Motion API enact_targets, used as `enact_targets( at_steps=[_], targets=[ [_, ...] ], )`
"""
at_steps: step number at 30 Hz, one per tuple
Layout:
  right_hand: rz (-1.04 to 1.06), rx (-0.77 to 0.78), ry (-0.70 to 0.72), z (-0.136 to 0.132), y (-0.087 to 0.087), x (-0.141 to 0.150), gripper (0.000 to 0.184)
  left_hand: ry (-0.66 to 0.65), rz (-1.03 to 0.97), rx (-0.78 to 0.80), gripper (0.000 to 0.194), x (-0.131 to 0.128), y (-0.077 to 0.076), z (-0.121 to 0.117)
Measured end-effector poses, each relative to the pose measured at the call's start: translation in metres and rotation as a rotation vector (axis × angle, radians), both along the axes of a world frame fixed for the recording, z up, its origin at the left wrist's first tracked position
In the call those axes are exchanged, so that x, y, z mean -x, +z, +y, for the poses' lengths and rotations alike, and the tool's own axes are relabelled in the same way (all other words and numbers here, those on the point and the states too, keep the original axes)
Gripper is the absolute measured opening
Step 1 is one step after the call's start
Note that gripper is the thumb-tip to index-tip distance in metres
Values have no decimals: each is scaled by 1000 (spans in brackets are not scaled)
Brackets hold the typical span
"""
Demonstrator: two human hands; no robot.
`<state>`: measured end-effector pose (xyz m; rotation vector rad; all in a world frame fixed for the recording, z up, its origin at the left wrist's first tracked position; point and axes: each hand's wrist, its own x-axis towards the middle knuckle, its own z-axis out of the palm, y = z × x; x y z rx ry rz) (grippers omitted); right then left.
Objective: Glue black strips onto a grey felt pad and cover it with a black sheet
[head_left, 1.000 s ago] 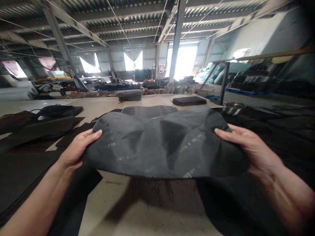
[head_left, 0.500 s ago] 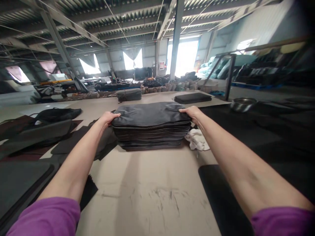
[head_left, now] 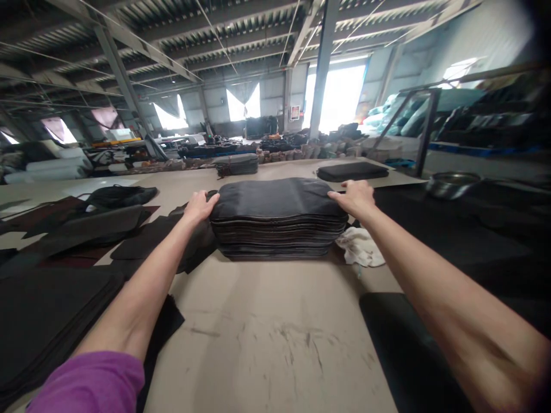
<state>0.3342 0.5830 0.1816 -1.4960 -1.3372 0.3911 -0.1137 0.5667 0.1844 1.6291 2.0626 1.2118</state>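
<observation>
A tall stack of black sheets with rounded corners [head_left: 279,221] lies on the tan tabletop, its layers showing along the front edge. At its left end is my left hand [head_left: 200,207], thumb stretched out toward the top corner and fingers apart. My right hand [head_left: 356,198] is at the opposite end, open, with its thumb tip at the edge of the top sheet. Whether either thumb touches the stack is hard to tell. A crumpled white cloth [head_left: 360,246] lies beside the stack, below my right hand.
Dark cut pieces [head_left: 90,232] spread over the left side, with a thicker pile [head_left: 51,321] nearer me. Black sheet material [head_left: 413,344] covers the right. Behind the stack are a grey bundle [head_left: 237,164] and a flat black pile [head_left: 353,171]. A metal bowl [head_left: 453,184] stands at right.
Both hands have loosened from the top sheet's corners, and the right thumb no longer presses on it. The creased top sheet now lies smoother. The view has shifted slightly left.
</observation>
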Motion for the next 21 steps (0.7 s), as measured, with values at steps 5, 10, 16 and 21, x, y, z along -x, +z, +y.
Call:
enact_targets(
  at_steps=[5,10,16,21],
  targets=[
    [-515,-450,199,-79,-11,36,27,-104,197,-422,37,-7,-59,-118],
    [-484,-395,776,-174,-104,125,24,-445,381,-227,40,-27,-172,-244],
    [-453,-173,925,-173,-232,216,46,-686,643,-8,62,-30,-226,-266],
    [-482,-290,903,-138,-271,235,36,-667,683,64,49,-22,-219,-250]
  ],
)
